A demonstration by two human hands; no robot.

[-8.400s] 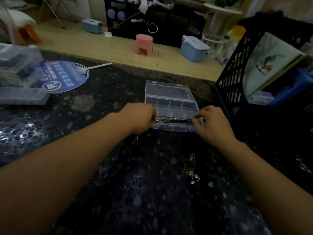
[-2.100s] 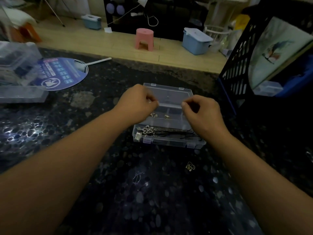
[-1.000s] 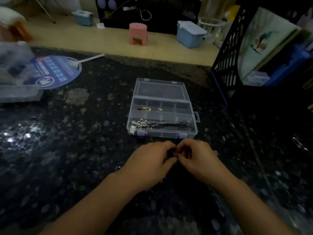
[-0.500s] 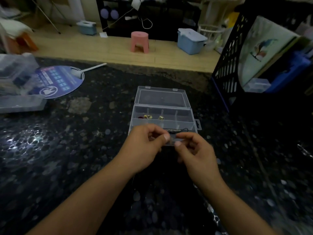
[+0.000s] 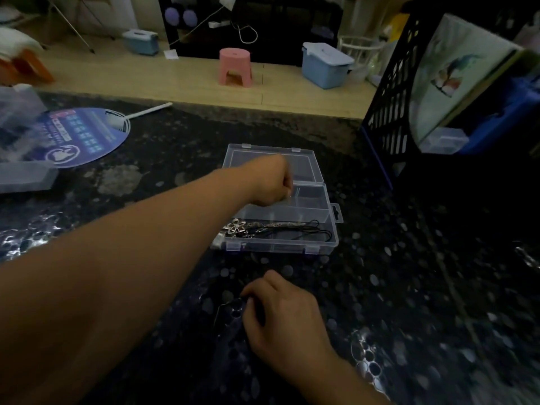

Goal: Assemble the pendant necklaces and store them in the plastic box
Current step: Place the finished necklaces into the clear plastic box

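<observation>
Box [image 5: 327, 239] sits open mid-table, necklaces [image 5: 263, 229] in its 6 o'clock slot. Left hand [image 5: 270, 182] curled over the 12 o'clock slots, can't tell its grip. Right hand [image 5: 280, 317] at 6 o'clock pinching something tiny.

I read this as a home, likely a living room. Worktop is a dark speckled stone table [image 5: 409, 287]; beyond its far edge, light wood floor [image 5: 175, 80]. On the floor: a pink stool [image 5: 235, 67] and two pale blue lidded bins [image 5: 324, 65], [image 5: 141, 41]. A dark cabinet [image 5: 286, 24] stands behind them with a white cable [image 5: 247, 33] hanging at its front. On the table: a round printed fan [image 5: 84, 135] and a black mesh rack [image 5: 391, 92] holding books.
</observation>
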